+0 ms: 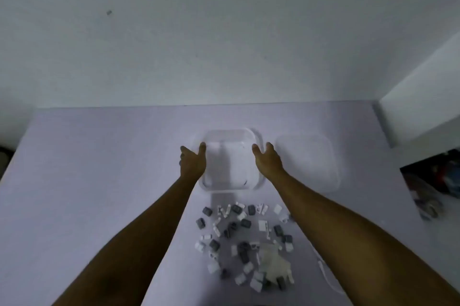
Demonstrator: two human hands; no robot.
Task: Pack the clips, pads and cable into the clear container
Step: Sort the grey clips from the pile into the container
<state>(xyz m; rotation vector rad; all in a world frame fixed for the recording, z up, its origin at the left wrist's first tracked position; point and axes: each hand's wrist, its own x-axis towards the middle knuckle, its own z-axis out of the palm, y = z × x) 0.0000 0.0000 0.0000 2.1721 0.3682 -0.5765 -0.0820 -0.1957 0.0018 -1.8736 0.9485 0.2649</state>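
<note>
While both hands flank the clear container (pixel 231 132), nothing is packed yet, so the step in hand seems to be settling the box in place; the left hand (pixel 193 163) and right hand (pixel 267 162) are spread and relaxed, grasping nothing, thumbs by its side rims, though contact is unclear; the container sits empty, its lid (pixel 308 161) just beside it on the right; clips (pixel 239 231) lie scattered nearer the person, a pale wad, probably the pads (pixel 272 262), among them; the white cable (pixel 326 277) runs partly under the right forearm; next, I judge, a hand must pull back and pinch small pieces.
</note>
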